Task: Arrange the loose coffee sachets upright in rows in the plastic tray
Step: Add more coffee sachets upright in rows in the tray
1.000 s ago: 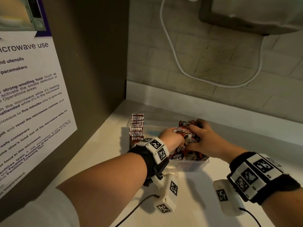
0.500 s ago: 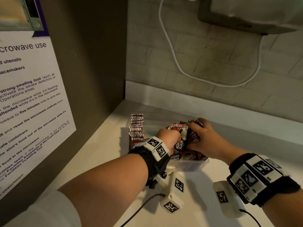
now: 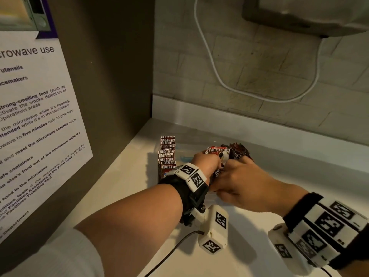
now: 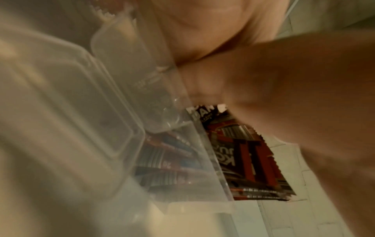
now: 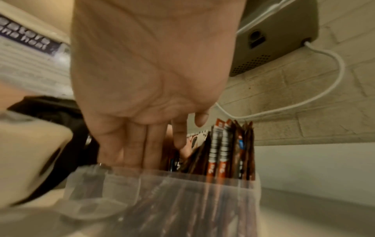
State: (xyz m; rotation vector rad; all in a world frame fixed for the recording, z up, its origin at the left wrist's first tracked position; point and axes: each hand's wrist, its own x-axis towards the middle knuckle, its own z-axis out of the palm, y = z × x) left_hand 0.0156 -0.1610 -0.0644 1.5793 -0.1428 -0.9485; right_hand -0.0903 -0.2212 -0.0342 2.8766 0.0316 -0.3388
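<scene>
A clear plastic tray [image 3: 189, 146] sits on the white counter. A neat row of upright coffee sachets [image 3: 167, 150] stands along its left side. More red-and-black sachets [image 3: 238, 150] stand packed at the right, also seen in the right wrist view as sachets [image 5: 229, 149] above the tray wall [image 5: 182, 184]. My left hand [image 3: 207, 162] grips a bundle of sachets [image 3: 217, 152] over the tray's middle. My right hand [image 3: 239, 174] reaches into the tray, its fingers [image 5: 142, 144] straight and pointing down beside the packed sachets. The left wrist view is blurred: tray [image 4: 121, 128], sachets [image 4: 243, 160].
A brown side panel with a microwave notice [image 3: 36, 126] stands close on the left. The tiled back wall [image 3: 259, 66] carries a white cable [image 3: 215, 72] from an appliance [image 3: 309, 13] above. Bare counter [image 3: 299, 162] lies right of the tray.
My right hand let go of the right-hand sachets and slid nearer and left, fingers now straight down in the tray. My left hand raised its bundle a little farther back.
</scene>
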